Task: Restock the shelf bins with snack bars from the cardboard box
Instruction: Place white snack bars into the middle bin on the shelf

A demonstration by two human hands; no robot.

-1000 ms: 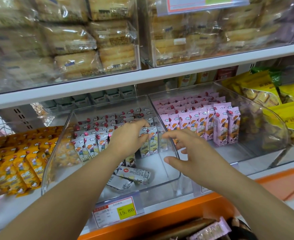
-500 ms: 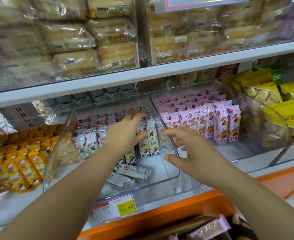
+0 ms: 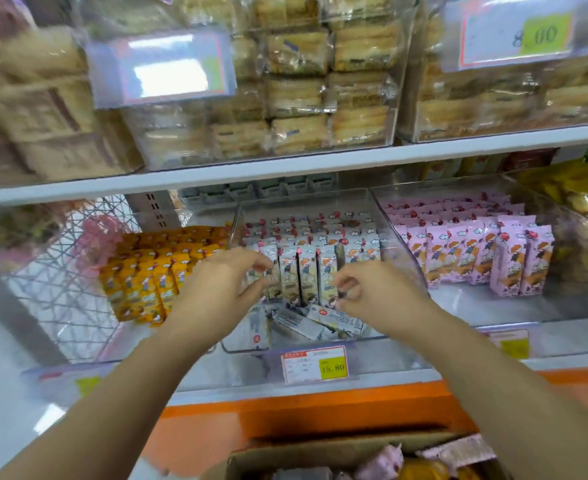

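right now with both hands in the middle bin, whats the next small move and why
Probably lower the right hand onto the loose bars lying flat just below it and stand one against the front row. That row looks upright between it and the left hand, while the flat ones clutter the middle bin.

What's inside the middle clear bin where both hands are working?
Rows of upright white snack bars fill the middle bin, with a few loose bars lying flat at its front. The left hand and right hand cover both ends of the front row.
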